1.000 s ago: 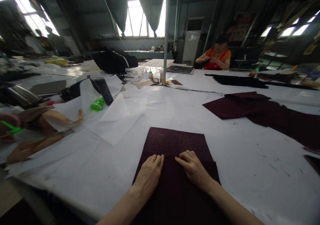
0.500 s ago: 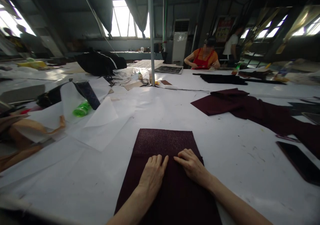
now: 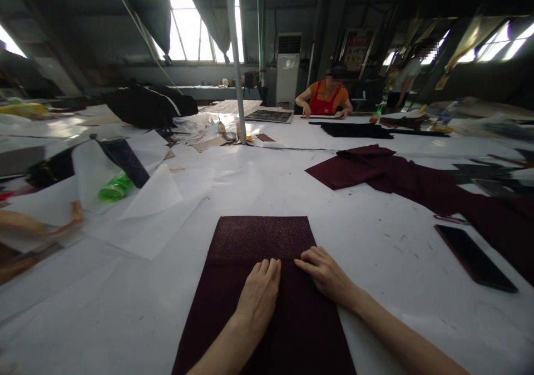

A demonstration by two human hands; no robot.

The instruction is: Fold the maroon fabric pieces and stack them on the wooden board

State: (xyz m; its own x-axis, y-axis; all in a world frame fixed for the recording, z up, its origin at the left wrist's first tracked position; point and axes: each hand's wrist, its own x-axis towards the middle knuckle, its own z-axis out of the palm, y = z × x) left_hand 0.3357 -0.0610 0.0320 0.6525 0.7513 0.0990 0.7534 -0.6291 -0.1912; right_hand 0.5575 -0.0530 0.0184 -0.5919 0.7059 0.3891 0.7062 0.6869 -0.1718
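A dark maroon piece of cloth (image 3: 233, 297) lies flat in front of me, with a speckled, shinier band (image 3: 258, 236) across its far end. My left hand (image 3: 259, 291) rests on the cloth at the near edge of that band, fingers drawn together and pressed on the seam line. To its right, my right hand (image 3: 323, 272) pinches the same line near the cloth's right edge, the fingers bent and the thumb side toward the left hand. A small gap separates the two hands. The undersides of the fingertips are hidden.
More maroon cloth (image 3: 400, 172) lies at the right, beside a black phone (image 3: 475, 257). White paper sheets (image 3: 154, 197) and a green bottle (image 3: 115, 188) are at the left. A metal pole (image 3: 237, 85) rises from the table. Across it works a person in a red apron (image 3: 323, 103).
The view has swung right, so the surroundings sit further left. Both hands have shifted slightly right along the cloth's seam line, and my left fingers have drawn closer together.
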